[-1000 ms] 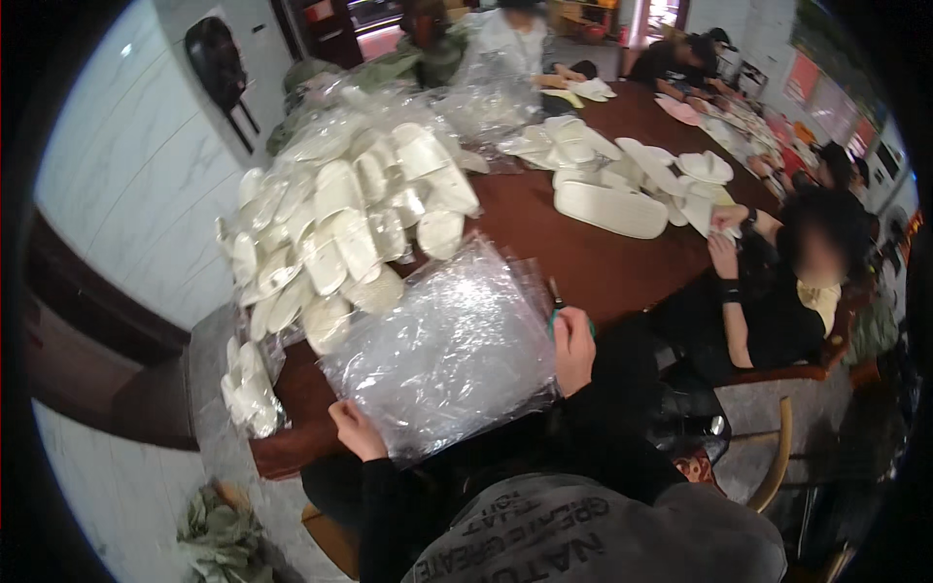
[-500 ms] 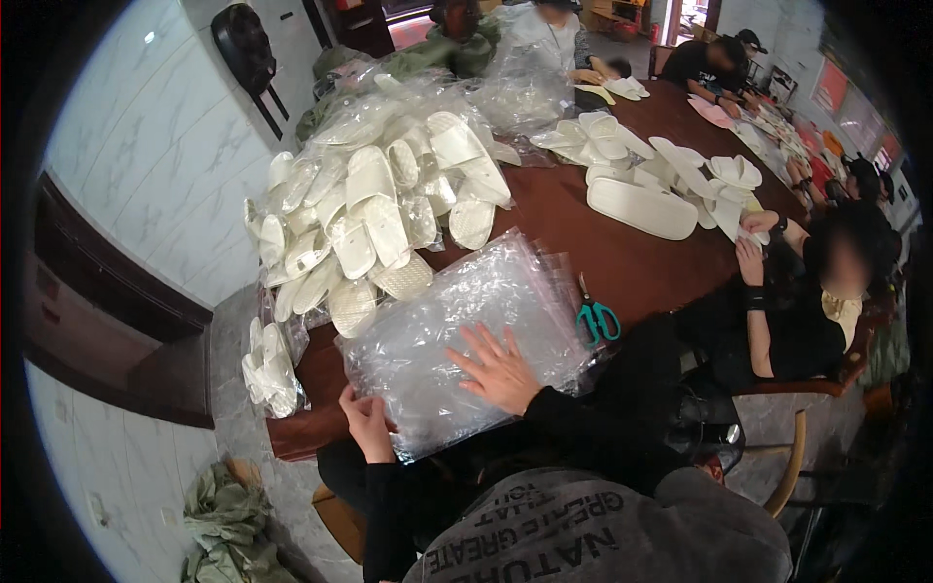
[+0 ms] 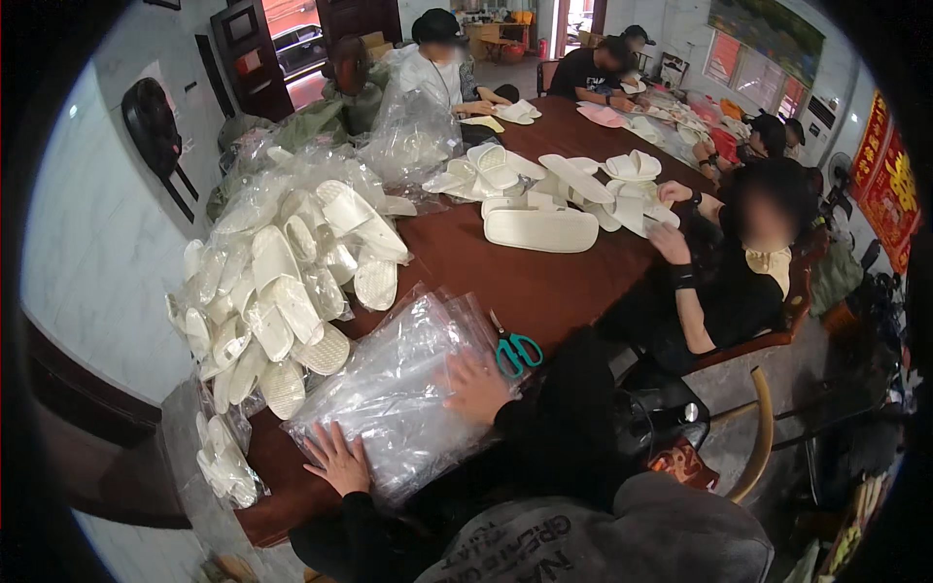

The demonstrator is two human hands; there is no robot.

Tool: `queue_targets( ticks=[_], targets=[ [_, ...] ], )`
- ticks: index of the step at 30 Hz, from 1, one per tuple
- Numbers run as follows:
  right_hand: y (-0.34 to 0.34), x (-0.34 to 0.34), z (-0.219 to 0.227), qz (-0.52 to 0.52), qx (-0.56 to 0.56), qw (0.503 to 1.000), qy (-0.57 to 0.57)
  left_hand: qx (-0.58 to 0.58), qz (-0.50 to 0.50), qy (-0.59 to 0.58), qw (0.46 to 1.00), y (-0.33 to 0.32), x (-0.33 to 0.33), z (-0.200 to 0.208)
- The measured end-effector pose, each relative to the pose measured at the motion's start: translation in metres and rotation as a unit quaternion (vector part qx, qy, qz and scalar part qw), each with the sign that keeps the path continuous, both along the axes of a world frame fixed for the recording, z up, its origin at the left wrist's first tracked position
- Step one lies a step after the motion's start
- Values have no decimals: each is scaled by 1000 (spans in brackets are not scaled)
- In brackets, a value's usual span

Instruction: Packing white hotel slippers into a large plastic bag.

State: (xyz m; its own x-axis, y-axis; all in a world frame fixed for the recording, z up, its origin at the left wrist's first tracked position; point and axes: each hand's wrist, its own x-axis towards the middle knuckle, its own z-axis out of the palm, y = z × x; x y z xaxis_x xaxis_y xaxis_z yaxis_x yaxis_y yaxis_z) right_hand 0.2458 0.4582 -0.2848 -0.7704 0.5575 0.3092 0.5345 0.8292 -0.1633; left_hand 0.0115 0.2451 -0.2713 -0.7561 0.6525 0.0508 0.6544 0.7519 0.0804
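Note:
A stack of clear plastic bags (image 3: pixel 408 364) lies flat at the near end of the table. My left hand (image 3: pixel 337 461) rests with spread fingers on the stack's near left edge. On its right part lies my right hand (image 3: pixel 476 391), flat, its fingers apart and slightly blurred. Neither hand grips anything. Scissors with teal handles (image 3: pixel 518 353) lie just beyond the stack's right edge, near my right hand. A heap of bagged white slippers (image 3: pixel 277 291) rises past the stack on the left. One more bagged pair of slippers (image 3: pixel 225 462) sits at the table's left edge.
Loose white slippers (image 3: pixel 540 228) lie farther along the brown table (image 3: pixel 452 255). A co-worker's hands (image 3: pixel 671 238) handle a slipper on the right; other people sit at the far end. A wooden chair arm (image 3: pixel 758 442) curves up at right. Empty-looking clear bags (image 3: pixel 413 131) are piled at the back.
My left hand has gone from curled fingers at the stack's corner to lying open on its edge. My right hand remains flat on the bags. The view has swung up and right.

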Motion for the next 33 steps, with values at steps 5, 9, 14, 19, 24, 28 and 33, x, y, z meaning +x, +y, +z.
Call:
queue_targets(
  ticks=[5, 9, 14, 19, 24, 28, 33],
  targets=[
    [26, 74, 82, -42, -180, 976, 118, 8, 12, 27, 1000, -15, -11, -9],
    [3, 170, 122, -91, -284, 949, 102, -3, 6, 45, 999, -11, -10, -6],
    [-95, 309, 68, -303, -529, 792, -21, 26, -7, 35, 999, -4, -9, -9],
    [-177, 299, 52, -261, -368, 892, 31, 28, 3, 39, 999, -8, -9, -9],
    [-188, 305, 17, -389, -431, 813, 55, 30, 9, 61, 998, -8, -10, -12],
    [-198, 324, -2, -357, -376, 855, 11, 44, 5, 62, 997, -5, -8, -11],
    [-179, 313, 9, -458, -454, 764, 16, 47, 8, 52, 998, -9, -8, -11]
  ],
)
